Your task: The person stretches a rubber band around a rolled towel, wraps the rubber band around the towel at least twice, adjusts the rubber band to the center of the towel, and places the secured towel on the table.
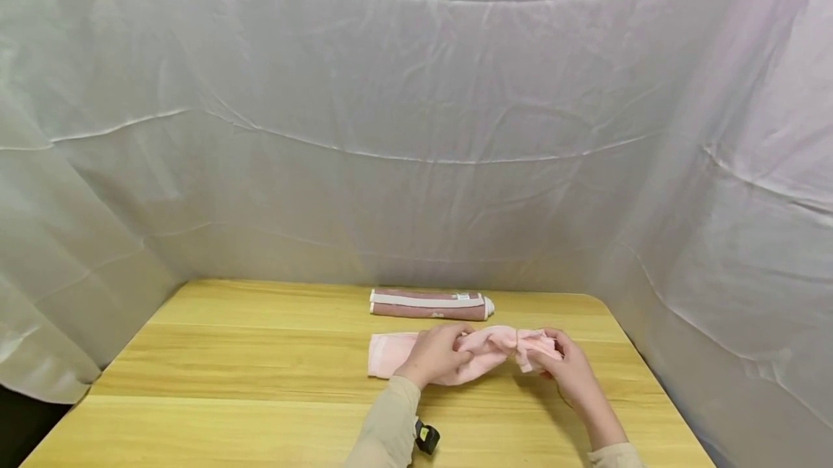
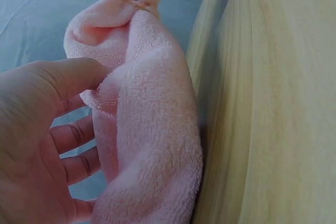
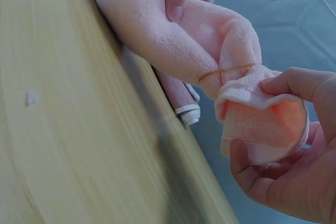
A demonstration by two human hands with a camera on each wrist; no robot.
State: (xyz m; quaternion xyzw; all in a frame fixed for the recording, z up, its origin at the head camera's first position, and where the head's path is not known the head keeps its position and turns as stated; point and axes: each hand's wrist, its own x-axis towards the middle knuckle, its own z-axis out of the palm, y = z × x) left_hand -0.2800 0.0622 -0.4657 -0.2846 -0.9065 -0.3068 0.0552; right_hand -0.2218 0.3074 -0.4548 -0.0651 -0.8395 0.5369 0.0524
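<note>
A pale pink terry towel (image 1: 478, 361) is bunched lengthwise just above the wooden table, its flat left end lying toward the left. Around its right part runs a thin brown elastic band (image 3: 226, 71), which gathers the cloth into a narrow neck. My left hand (image 1: 437, 356) pinches a fold of the towel's middle between thumb and fingers. Beyond the band, my right hand (image 1: 574, 372) grips the towel's flared right end, thumb on the upper edge and fingers curled beneath. In the right wrist view this end opens out like a cuff.
Behind the pink towel lies a rolled mauve towel (image 1: 426, 311) with white stripes, near the table's back edge. Grey curtains (image 1: 416, 164) enclose the table (image 1: 260, 367) at the back and sides. A small white scrap (image 3: 31, 98) is on the tabletop.
</note>
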